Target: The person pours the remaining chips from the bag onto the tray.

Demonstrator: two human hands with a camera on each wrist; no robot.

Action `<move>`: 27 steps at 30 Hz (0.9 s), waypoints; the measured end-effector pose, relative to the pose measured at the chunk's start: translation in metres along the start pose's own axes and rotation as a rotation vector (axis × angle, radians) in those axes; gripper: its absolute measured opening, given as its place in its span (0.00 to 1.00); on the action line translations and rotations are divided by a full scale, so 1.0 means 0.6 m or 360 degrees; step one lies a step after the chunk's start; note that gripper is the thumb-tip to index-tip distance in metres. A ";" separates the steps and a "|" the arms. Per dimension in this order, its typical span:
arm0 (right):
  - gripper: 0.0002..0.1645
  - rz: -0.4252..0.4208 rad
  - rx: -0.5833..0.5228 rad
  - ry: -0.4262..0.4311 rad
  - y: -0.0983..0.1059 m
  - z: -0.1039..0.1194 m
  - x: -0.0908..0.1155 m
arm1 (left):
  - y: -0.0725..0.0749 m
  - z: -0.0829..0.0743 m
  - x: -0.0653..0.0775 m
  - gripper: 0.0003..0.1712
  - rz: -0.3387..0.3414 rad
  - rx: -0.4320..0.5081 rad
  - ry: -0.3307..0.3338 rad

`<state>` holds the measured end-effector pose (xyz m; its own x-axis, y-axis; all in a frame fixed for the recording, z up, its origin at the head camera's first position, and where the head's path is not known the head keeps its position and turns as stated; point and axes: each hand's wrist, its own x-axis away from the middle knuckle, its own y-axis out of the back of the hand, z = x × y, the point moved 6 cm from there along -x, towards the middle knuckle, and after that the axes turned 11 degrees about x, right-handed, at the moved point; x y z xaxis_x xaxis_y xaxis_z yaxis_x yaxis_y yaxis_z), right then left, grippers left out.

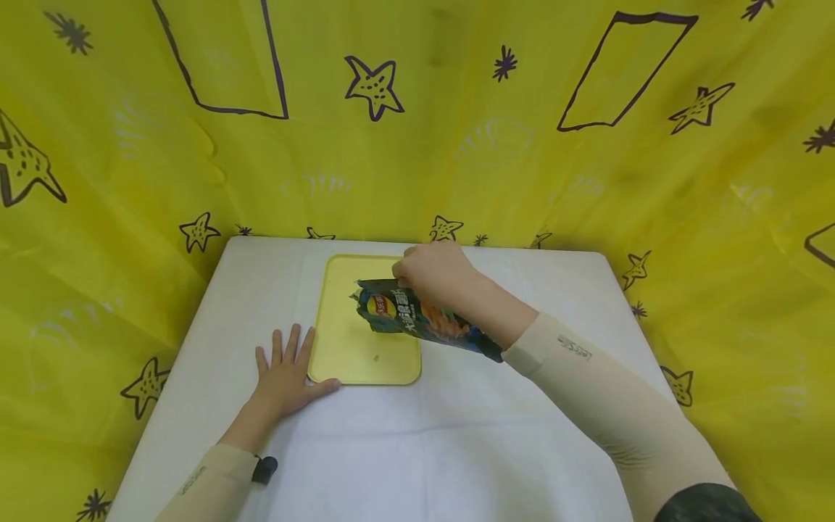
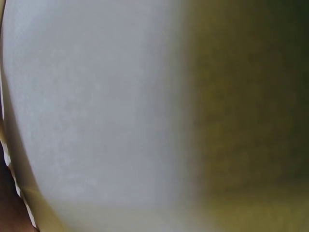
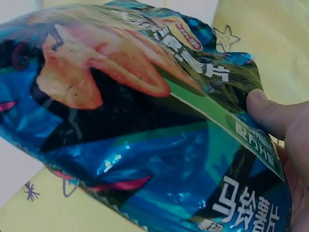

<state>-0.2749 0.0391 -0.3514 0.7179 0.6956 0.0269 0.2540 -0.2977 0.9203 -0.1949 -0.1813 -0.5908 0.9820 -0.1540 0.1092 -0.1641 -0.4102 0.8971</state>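
Observation:
My right hand (image 1: pixel 435 272) grips a dark blue-green bag of potato chips (image 1: pixel 430 324) by its upper side. Tilted, the bag reaches over a pale yellow tray (image 1: pixel 335 319), its torn end pointing left. The right wrist view shows the shiny bag (image 3: pixel 159 125) up close, with chips pictured on it and the thumb (image 3: pixel 270 111) pressed on its edge. On the tray lies one small crumb (image 1: pixel 375 357). My left hand (image 1: pixel 285 380) rests with fingers spread at the tray's near left corner, its thumb along the near rim.
A white cloth covers the table (image 1: pixel 496 428). Behind it and on both sides hangs a yellow curtain (image 1: pixel 424 167) with drawn stars. The left wrist view is mostly blurred white and yellow surface.

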 end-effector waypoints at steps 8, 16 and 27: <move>0.12 0.0018 -0.0002 0.0026 -0.006 0.005 0.006 | -0.004 0.002 -0.002 0.68 0.0004 -0.0002 0.0005; 0.12 0.0080 -0.0012 0.0041 -0.010 0.008 0.007 | -0.006 0.004 -0.004 0.68 0.0006 -0.0014 0.0004; 0.15 0.0074 -0.0030 0.0039 -0.008 0.006 0.000 | -0.002 0.002 -0.004 0.68 0.0043 -0.0014 0.0025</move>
<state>-0.2737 0.0380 -0.3571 0.7123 0.6974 0.0793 0.2084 -0.3180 0.9249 -0.1970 -0.1814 -0.5924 0.9785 -0.1510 0.1403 -0.1901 -0.3981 0.8974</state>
